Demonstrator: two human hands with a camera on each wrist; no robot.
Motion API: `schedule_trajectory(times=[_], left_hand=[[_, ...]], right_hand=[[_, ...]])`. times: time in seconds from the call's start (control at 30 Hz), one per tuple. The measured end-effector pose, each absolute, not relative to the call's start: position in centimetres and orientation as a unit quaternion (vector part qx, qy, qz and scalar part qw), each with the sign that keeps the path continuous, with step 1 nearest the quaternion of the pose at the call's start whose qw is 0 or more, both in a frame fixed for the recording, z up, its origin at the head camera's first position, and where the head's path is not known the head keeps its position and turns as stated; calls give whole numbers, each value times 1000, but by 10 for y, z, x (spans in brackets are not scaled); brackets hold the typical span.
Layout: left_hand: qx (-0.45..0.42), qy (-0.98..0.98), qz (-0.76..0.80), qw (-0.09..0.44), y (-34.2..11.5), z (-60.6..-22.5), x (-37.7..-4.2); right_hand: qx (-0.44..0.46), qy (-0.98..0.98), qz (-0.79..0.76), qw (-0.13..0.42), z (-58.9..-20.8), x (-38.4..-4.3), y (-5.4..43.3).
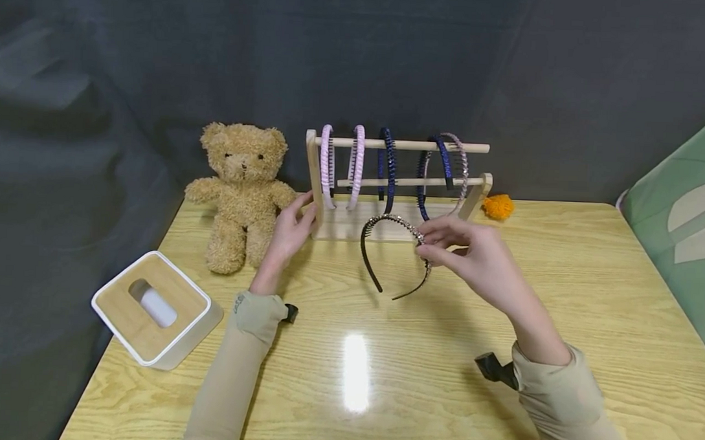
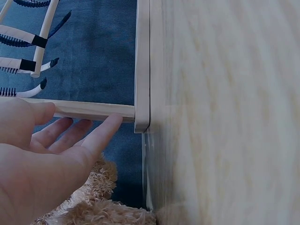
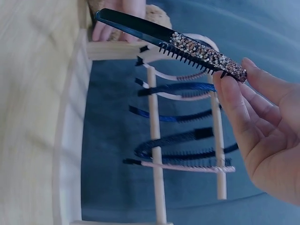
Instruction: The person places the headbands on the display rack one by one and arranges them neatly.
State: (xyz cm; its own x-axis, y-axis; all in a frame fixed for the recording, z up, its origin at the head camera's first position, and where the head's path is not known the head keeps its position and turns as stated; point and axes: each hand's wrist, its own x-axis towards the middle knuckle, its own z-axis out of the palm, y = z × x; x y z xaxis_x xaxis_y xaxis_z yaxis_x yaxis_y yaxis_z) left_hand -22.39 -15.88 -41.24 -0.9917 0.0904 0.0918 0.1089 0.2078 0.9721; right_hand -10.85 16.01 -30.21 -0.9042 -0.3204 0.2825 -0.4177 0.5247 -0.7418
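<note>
Between thumb and fingers, my right hand [image 1: 474, 253] pinches a dark toothed headband [image 1: 391, 217] by its side, above the table in front of a wooden headband rack [image 1: 352, 228]. Glittery stones cover part of the headband in the right wrist view, and black teeth line its inner side. My left hand [image 1: 289, 236] holds the rack's left upright [image 2: 93, 110], thumb on one side and fingers on the other. On the rack's rods hang two pale pink headbands [image 1: 358, 159], dark blue headbands [image 1: 389, 163] and a pinkish one [image 1: 463, 162] at the right.
A teddy bear [image 1: 242, 197] sits left of the rack, close to my left hand. Nearer, a white box with a wooden lid [image 1: 184, 285] stands at the table's left edge. An orange fluffy ball [image 1: 498, 206] lies right of the rack. Dark cloth hangs behind the table.
</note>
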Motion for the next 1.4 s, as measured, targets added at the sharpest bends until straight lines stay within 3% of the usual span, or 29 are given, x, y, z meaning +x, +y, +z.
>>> schedule_trajectory(times=[0.67,1.4], left_hand=[[-71,-780,-622,15,-159,-413,-225],[-70,-778,-625,11,-160,-415,-225]], right_hand=[[170,-821,521,162,-273,-70,195],[174,-694,648,262,-251,-61,230]])
